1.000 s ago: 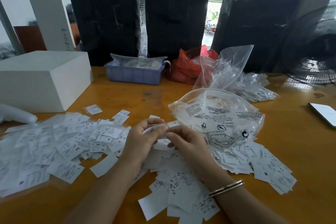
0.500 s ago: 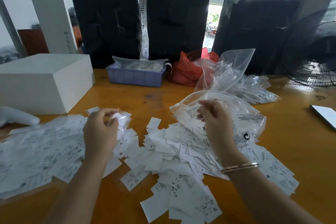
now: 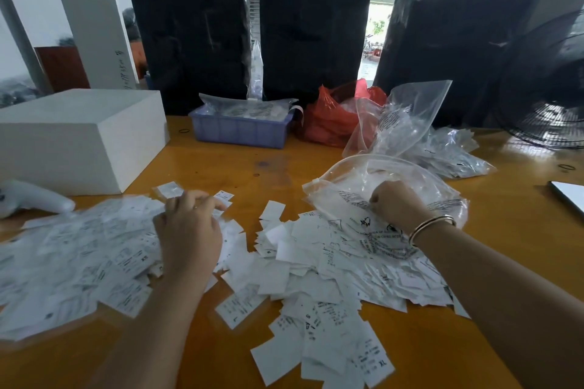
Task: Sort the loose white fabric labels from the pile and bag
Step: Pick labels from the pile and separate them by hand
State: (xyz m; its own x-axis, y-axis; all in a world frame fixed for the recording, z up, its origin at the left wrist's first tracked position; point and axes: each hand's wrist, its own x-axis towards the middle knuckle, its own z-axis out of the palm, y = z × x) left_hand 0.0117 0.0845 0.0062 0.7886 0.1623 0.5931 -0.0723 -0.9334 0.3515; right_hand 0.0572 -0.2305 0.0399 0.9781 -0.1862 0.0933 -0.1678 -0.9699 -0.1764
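Hands: split apart vs 1 s ago, when both met at frame centre over one label.
L hand (image 3: 189, 230): centre-left, over the left pile (image 3: 79, 256); fingers curled down, tips near a label at pile's top edge. Whether it pinches one, can't tell – blurred.
R hand (image 3: 395, 202): centre-right, knuckles up, fingers curled at the film of the clear bag (image 3: 395, 174). Looks like a pinch on bag or a label under it; can't tell which.
Labels: three lots – left pile, centre heap (image 3: 316, 278) spilling toward lower centre, more inside/under the bag.
Change: L went to left pile, R went up to the bag; heap between them now uncovered.
Meaning (judgement): one label prob. just sorted left, R fetching next. Task early–mid; big heap unsorted.
Table (image 3: 237, 167): orange, glossy.
Bkgd: white box (image 3: 79, 136) upper left, blue tray (image 3: 240, 133) upper centre.
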